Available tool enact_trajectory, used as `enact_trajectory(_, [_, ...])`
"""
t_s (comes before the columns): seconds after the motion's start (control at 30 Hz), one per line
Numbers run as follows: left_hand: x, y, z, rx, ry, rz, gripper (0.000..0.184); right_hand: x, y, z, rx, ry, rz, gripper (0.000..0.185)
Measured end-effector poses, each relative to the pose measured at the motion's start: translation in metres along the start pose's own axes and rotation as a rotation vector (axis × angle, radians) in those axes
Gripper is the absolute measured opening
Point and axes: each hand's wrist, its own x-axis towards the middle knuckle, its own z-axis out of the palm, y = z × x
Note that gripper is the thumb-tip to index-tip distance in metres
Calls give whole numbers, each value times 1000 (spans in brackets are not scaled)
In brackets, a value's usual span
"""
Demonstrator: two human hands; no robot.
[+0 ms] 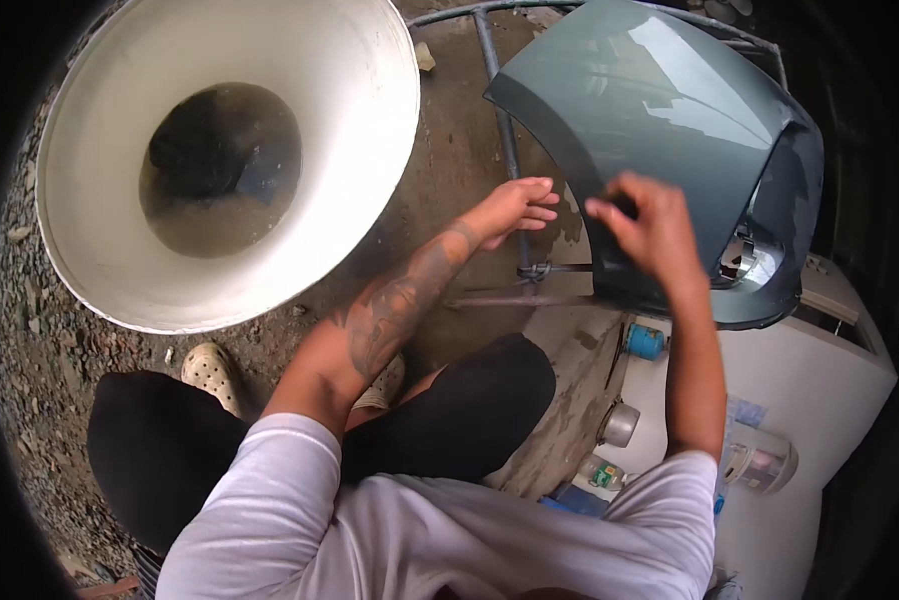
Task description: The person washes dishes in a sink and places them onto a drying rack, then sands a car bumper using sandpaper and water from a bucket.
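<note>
A glossy grey-green car body panel (pixel 659 120) rests on a metal pipe stand (pixel 509 150). In front of its curved edge is my right hand (pixel 654 230), fingers curled and thumb near the forefinger. A dark patch shows between them, and I cannot make out whether it is a held object; the hand is slightly blurred. My left hand (pixel 517 210) hangs just left of the panel's edge, with its fingers loosely stretched and nothing visible in them. To the left stands a wide white tub (pixel 359 130) with murky water (pixel 219 225) and a dark, cloth-like thing in it.
Gravelly ground (pixel 29 300) lies at the left, beside my beige clog (pixel 209 375). At lower right, a white surface (pixel 759 370) holds a blue container (pixel 645 341), a metal pot (pixel 620 425), a clear jar (pixel 601 472) and a clear plastic tub (pixel 764 460).
</note>
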Motion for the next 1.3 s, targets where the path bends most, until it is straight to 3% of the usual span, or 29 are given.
enact_trajectory(0.07, [11,-1,10,-200,-95,26,63,-41,37,41,-153,96,58,18])
enact_trajectory(0.1, [15,-1,19,-204,-91,23,63,-46,39,48,-264,144,-8,16])
enact_trajectory(0.17, [21,-2,36,-324,-7,86,57,-43,37,58,-374,190,-71,15])
enact_trajectory(0.23, [30,-18,35,-391,-22,123,51,-25,40,68,-442,389,-131,20])
enact_trajectory(0.3, [32,-21,33,-480,-85,178,40,-18,44,79,-457,414,-132,21])
enact_trajectory(0.4, [26,-6,29,-490,-47,120,43,-35,44,80,-447,406,-118,16])
enact_trajectory(0.47, [27,-9,30,-474,-117,157,44,-51,48,80,-424,376,-82,16])
enact_trajectory(0.57, [28,-20,40,-470,73,183,48,-21,45,91,-414,436,-145,17])
enact_trajectory(0.67, [39,-22,26,-459,-87,189,54,-8,42,93,-431,449,-164,18])
enact_trajectory(0.8, [27,-13,33,-479,-71,143,57,-51,41,80,-434,353,-80,18])
enact_trajectory(0.87, [18,-12,44,-433,63,153,60,-51,47,79,-435,346,-68,18])
enact_trajectory(1.03, [36,-25,34,-413,63,196,49,6,44,104,-439,455,-149,18])
enact_trajectory(1.13, [39,-25,26,-460,-46,263,41,9,35,102,-421,502,-123,19])
enact_trajectory(1.27, [9,-18,16,-205,-94,158,32,-20,22,88,-218,644,-103,15])
enact_trajectory(1.3, [0,-19,12,-19,-87,130,34,-28,17,93,-92,671,-16,15])
